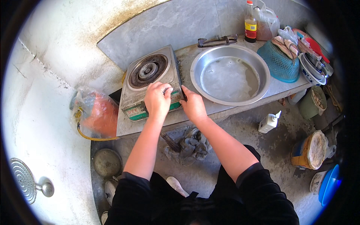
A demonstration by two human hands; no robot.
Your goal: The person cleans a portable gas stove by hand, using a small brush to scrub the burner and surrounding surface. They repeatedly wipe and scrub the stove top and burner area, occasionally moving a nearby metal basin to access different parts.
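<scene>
A single-burner gas stove (135,97) with a round black burner ring stands at the left of the counter. Over its front part is my left hand (159,98), fingers bent, thumb and fingertips near each other; whether something small is between them cannot be told. My right hand (193,103) touches the stove's right front edge, with thumb and index finger apart at the edge. To the right of the stove sits a wide metal basin (197,76) with cloudy water in it. Behind the basin a metal pot support (216,42) lies by the wall.
Right of the basin are a blue plastic basket (278,60) upside down with a cloth on it, stacked bowls (310,70) and a sauce bottle (250,26). A yellow hose (95,137) and plastic bag (92,112) hang left. A white pump bottle (268,123) and buckets stand on the floor.
</scene>
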